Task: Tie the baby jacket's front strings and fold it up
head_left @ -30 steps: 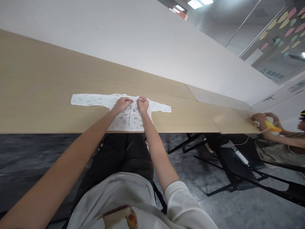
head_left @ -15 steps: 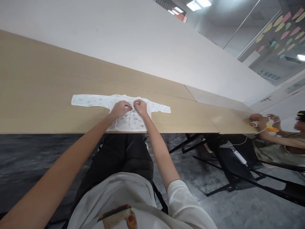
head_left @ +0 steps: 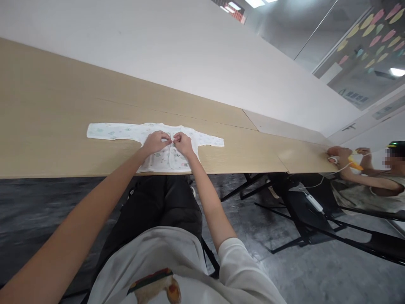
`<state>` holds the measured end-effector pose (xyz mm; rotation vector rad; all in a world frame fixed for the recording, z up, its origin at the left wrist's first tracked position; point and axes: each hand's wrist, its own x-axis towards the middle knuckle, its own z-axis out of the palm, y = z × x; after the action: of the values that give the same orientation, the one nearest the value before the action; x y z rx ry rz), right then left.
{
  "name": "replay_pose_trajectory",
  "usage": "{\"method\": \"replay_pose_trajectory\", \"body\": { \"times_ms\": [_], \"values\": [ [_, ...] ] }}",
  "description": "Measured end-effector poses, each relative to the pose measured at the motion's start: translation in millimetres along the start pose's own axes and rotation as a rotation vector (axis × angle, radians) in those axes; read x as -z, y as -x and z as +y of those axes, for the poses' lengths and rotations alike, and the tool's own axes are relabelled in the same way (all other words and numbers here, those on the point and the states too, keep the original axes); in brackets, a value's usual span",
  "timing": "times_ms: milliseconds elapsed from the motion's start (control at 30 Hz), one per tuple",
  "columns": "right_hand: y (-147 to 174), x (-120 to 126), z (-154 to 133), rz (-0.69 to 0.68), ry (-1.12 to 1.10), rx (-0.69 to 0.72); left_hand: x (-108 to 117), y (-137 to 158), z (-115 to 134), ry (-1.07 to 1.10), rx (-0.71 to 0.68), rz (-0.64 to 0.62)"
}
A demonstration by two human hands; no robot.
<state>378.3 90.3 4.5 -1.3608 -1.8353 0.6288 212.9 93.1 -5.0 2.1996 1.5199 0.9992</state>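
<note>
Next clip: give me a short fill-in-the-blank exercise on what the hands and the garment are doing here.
1. The small printed baby shirt lies flat on the wooden ____.
2. The left hand and right hand meet at the shirt's ____ opening.
3. Both sleeves of the shirt are spread ____ to the sides.
4. At the far right, another person's hands hold a ____ object.

Missing words: table; front; out; yellow
</note>
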Motion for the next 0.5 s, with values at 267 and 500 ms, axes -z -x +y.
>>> {"method": "replay_pose_trajectory", "body": {
  "times_ms": [267,500],
  "values": [
    [2.9,4.2,-0.9,0.036,-0.081,-0.045,2.5,4.4,2.1,0.195,0.011,0.007],
    [-1.2,0.5,4.4,-0.013,-0.132,-0.015,3.9,5.1,6.0,0.197,0.043,0.008]
  ]
}}
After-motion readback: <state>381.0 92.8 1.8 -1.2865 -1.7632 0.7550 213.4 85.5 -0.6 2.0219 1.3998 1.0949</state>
